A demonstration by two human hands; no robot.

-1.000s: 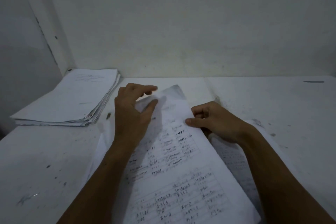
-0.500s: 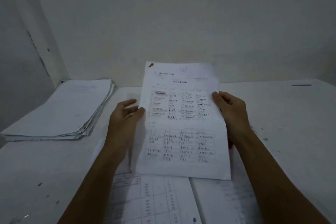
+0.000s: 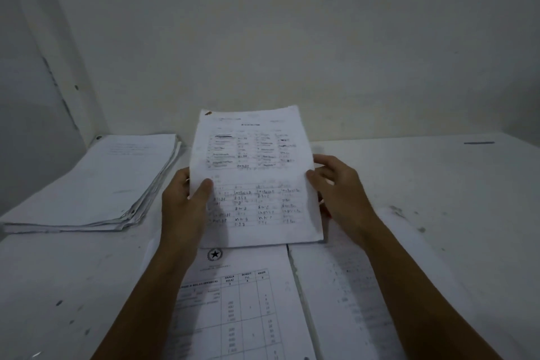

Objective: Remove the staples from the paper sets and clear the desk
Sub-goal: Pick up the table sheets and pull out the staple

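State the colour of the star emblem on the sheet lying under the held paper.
Black, on the flat sheet; head view.

Both hands [image 3: 184,207] grip paper set [image 3: 254,178], seemingly stapled

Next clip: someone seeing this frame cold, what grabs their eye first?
The paper set held upright at centre, the left hand gripping its left edge and the right hand its right, with a dark mark at its top-left corner. Next, the thick paper stack lying at the desk's far left. Below the hands, a sheet with a star emblem lies flat.
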